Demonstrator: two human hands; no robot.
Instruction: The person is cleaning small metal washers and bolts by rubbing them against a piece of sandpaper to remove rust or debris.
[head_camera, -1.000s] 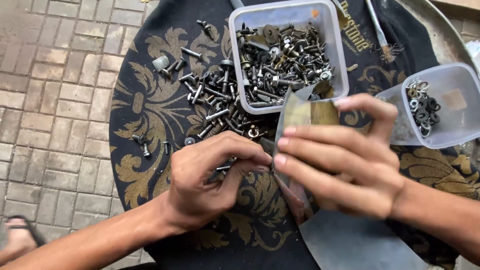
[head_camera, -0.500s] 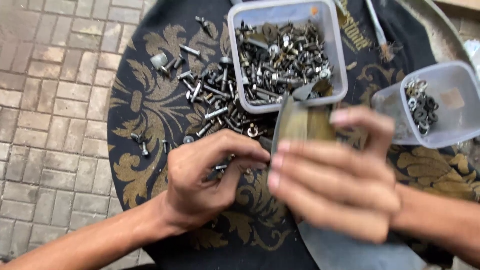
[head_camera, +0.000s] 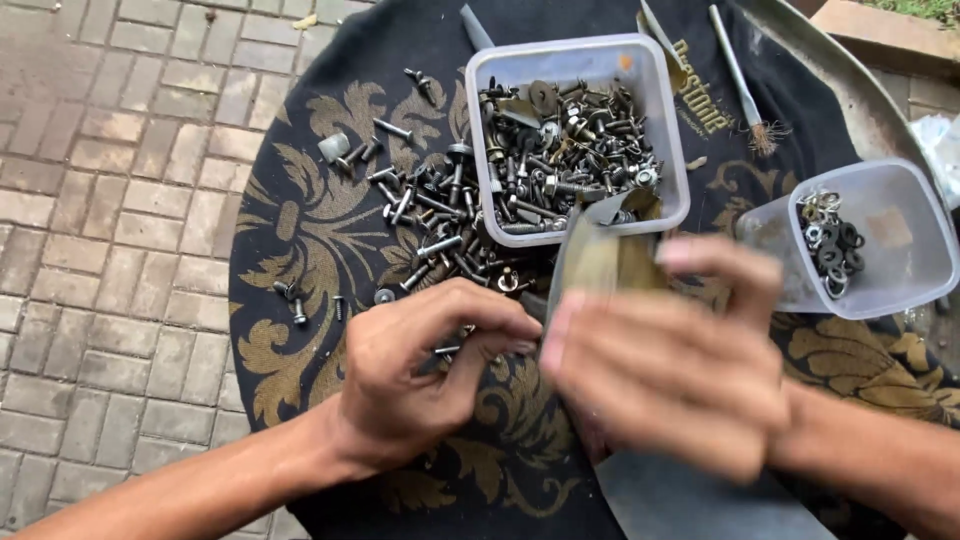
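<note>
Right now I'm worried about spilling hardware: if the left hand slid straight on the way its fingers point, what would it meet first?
Probably the right hand: the left hand points rightward, fingertips almost touching it, though depth is unclear.

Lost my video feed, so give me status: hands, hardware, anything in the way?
Left hand pinching a small bolt. Right hand gripping a flat metal piece. Loose screw pile just ahead, nothing blocking.

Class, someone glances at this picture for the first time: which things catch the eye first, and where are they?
The clear plastic tub heaped with dark screws and bolts sits top centre, with loose screws spilled left of it on the black cloth with gold leaf pattern. Below, the left hand pinches something small; the blurred right hand holds a thin metal sheet.
</note>
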